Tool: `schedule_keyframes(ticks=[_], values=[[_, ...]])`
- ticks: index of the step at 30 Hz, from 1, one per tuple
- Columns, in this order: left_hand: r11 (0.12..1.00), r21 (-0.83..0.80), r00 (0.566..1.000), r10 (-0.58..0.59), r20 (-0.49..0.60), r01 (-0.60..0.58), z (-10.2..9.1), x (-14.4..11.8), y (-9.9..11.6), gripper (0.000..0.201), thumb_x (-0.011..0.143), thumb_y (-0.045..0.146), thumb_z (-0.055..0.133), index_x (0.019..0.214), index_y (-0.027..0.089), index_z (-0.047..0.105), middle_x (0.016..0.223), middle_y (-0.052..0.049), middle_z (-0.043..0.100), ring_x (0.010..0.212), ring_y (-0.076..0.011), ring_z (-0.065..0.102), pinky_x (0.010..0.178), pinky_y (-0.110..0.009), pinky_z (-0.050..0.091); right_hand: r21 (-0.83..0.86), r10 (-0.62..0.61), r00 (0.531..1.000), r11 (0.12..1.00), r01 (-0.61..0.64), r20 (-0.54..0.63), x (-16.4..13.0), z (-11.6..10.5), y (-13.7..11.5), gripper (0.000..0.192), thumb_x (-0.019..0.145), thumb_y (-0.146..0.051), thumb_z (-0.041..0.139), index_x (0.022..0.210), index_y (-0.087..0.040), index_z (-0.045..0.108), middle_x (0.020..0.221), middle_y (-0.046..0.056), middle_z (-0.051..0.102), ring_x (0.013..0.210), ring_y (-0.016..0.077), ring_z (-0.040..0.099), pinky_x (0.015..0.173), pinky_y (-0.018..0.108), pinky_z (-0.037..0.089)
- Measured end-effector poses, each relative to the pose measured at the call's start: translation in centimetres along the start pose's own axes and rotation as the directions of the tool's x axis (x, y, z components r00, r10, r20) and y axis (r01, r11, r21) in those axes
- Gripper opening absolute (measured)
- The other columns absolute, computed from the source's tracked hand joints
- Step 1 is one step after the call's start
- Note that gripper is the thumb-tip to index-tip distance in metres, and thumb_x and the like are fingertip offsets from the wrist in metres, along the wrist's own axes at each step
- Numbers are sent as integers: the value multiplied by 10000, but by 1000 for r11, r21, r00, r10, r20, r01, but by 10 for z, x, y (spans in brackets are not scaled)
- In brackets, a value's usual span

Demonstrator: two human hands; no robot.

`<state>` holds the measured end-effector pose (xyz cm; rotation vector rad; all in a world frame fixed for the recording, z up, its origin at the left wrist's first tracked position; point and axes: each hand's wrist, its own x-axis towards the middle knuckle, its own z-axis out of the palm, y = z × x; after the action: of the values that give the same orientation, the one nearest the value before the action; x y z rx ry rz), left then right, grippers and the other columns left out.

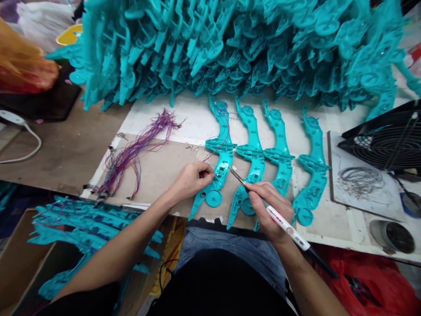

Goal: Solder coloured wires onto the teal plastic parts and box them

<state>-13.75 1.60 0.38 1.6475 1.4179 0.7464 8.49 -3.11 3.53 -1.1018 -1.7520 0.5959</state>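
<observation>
Head view: right hand [268, 206] closed around soldering iron [279, 219], tip near teal part [217, 162].

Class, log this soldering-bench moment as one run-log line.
left hand: pinching wire on leftmost teal part | right hand: holds soldering iron, tip at part | wire bundle: left

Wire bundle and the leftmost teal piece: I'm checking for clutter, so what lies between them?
In the head view, only bare board lies between the wire bundle and the leftmost teal piece.
</observation>
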Motion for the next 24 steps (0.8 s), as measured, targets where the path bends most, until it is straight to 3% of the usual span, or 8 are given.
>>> schedule_keyframes(ticks=[5,8,11,13,15,18,21,24], values=[[999,32,1000,-25,-10,25,3,-1,0,110,771,174,552,711,159,643,663,-9,649,597,-124,561,556,-228,412,-28,24,999,999,-25,-43,-3,-2,5,215,867,-171,602,1027,-249,723,893,30,725,804,166,667,765,346,549],[990,130,993,69,-100,-56,3,-7,1,131,821,246,575,857,162,669,843,-54,672,771,-177,618,699,-285,482,-66,104,992,992,-108,-71,-9,-4,11,201,889,-260,593,1040,-246,725,917,40,737,794,178,688,750,344,571],[932,347,940,208,-270,-106,1,-16,-1,418,803,386,669,1163,180,618,1222,-131,592,1150,-288,537,971,-418,425,-53,194,977,979,-199,-86,-13,-5,18,281,921,-334,553,1149,-236,685,846,32,739,694,164,695,621,292,571],[896,441,927,205,-313,-49,1,-20,-5,620,782,452,696,1318,194,522,1318,-148,538,1240,-328,466,1021,-465,372,-65,205,973,975,-213,-107,-12,-5,22,297,923,-340,555,1178,-233,664,813,24,737,708,166,706,613,277,573],[883,469,940,151,-306,11,3,-23,-11,693,793,484,681,1383,192,464,1260,-144,579,1195,-329,494,992,-461,383,-130,179,978,973,-192,-105,-8,-4,25,283,910,-319,581,1169,-236,660,883,34,746,825,181,721,732,299,593],[886,459,947,85,-309,70,4,-23,-17,644,819,481,657,1360,166,504,1041,-111,661,1043,-297,569,914,-424,426,-235,112,991,964,-127,-76,-3,-2,28,304,893,-294,607,1190,-235,637,1042,57,737,975,197,704,915,354,565],[929,365,965,38,-260,62,1,-24,-12,440,884,392,589,1256,156,598,913,-77,693,882,-230,631,812,-349,470,-273,81,995,957,-94,-60,-2,-2,31,325,890,-283,611,1210,-231,616,1078,62,729,1050,207,681,968,385,538],[960,277,980,28,-198,29,-1,-33,2,263,927,303,516,1083,180,689,962,-74,721,863,-200,666,763,-295,486,-274,80,996,958,-88,-42,-4,-3,33,318,896,-274,602,1211,-228,610,1083,65,728,1089,207,664,983,391,525]])
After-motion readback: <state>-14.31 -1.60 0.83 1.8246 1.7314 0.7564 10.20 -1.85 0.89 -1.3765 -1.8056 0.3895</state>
